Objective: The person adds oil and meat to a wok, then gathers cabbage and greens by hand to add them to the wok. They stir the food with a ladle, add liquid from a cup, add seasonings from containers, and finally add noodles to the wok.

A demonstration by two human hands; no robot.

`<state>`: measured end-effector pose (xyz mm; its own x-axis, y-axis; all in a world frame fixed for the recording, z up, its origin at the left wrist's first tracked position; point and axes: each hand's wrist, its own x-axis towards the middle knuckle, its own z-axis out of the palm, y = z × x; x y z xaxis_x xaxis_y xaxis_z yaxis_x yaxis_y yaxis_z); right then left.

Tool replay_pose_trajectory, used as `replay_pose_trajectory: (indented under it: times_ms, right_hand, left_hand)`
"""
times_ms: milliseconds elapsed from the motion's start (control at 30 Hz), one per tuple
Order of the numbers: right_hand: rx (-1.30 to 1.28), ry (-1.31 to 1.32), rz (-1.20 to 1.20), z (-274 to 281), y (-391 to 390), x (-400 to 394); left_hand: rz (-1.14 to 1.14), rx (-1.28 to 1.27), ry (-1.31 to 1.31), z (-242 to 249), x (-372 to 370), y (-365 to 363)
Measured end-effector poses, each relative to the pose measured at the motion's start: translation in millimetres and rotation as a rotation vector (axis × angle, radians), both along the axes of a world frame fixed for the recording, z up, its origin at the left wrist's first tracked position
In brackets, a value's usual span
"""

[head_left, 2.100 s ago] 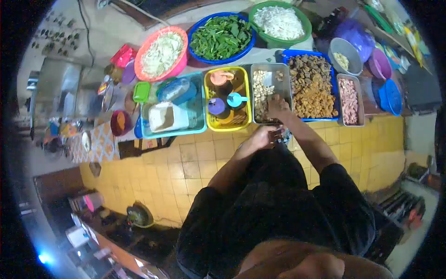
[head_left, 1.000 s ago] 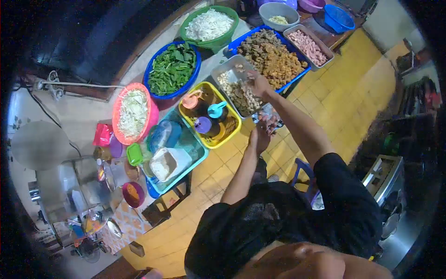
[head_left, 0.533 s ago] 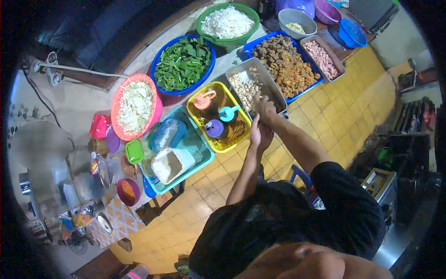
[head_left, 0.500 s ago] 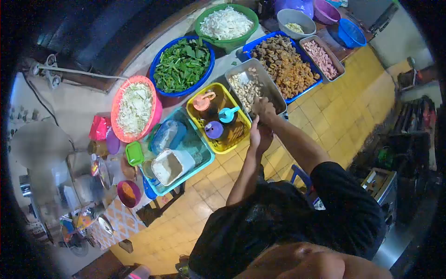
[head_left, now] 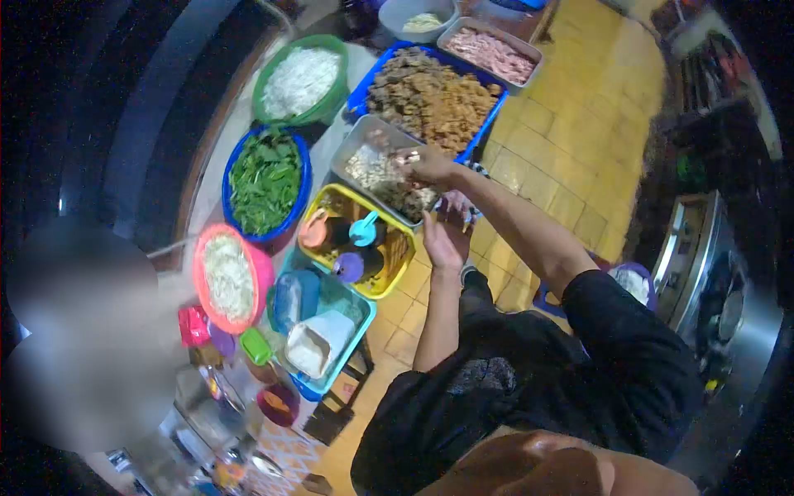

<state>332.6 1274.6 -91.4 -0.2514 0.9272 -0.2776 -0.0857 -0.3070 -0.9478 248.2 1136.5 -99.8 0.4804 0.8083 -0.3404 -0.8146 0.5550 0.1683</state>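
Observation:
My right hand (head_left: pixel 432 168) reaches over the right side of a grey metal tray (head_left: pixel 341 162), its blurred fingertips among pale chopped pieces (head_left: pixel 374 168). Darker bits lie toward the tray's near end. At the near corner, my left hand (head_left: pixel 447 241) is turned palm up, thumb apart from the fingers, with a patterned pinkish patch just behind its fingertips. Next to the tray stands a yellow basket (head_left: pixel 382 291) with orange, turquoise and purple-lidded containers. Beyond the tray, a blue tray (head_left: pixel 499 106) holds brown and orange-brown chopped food.
A tray of pink pieces (head_left: pixel 490 54) and a pale bowl (head_left: pixel 418 16) stand at the back. To the left are a green basin (head_left: pixel 337 99), a blue basin of leaves (head_left: pixel 265 182) and a pink basin (head_left: pixel 263 281). A turquoise tub (head_left: pixel 357 331) stands nearer, above yellow floor tiles (head_left: pixel 571 116).
The camera view has turned, and the containers sit further left. My right hand has moved from the tray's near end up to its right side, away from my left hand, whose palm now shows more.

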Motion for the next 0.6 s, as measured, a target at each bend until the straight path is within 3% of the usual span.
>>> replay_pose_trajectory:
  times_ms: [67, 100, 133, 167, 200, 267, 400, 467, 600]
  right_hand:
    - [-0.015, 0.215, 0.002, 8.8, -16.8, 16.9]
    - [0.112, 0.055, 0.023, 46.1, -35.6, 36.6]
    - [0.098, 0.182, 0.018, 48.7, -48.6, 52.1]
    - [0.177, 0.177, 0.031, 48.3, -64.4, 72.3]
    - [0.424, 0.023, -0.063, 55.5, -84.2, 94.4]
    - [0.199, 0.229, -0.127, 82.0, -142.9, 131.5]
    - [0.205, 0.223, -0.407, 117.6, -304.6, 220.7]
    - [0.125, 0.337, -0.596, 123.3, -402.3, 252.7]
    - [0.139, 0.258, -1.098, 121.8, -605.3, 308.4]
  left_hand:
    - [0.100, 0.091, 0.084, 8.9, 11.4, 0.8]
    - [0.161, 0.056, 0.086, -3.0, 11.9, 1.8]
    - [0.210, 0.016, 0.088, -15.2, 15.6, 2.5]
    - [0.203, 0.074, 0.103, -3.3, 29.5, -0.5]
    - [0.185, 0.131, 0.106, 18.3, 49.8, -5.6]
    - [0.041, 0.102, 0.092, 55.7, 88.6, -22.4]
    - [-0.317, 0.339, -0.009, 89.1, 188.5, -101.8]
    - [-0.582, 0.345, -0.172, 88.7, 231.1, -164.5]
    - [-0.904, 0.295, -0.072, 42.1, 280.3, -287.2]
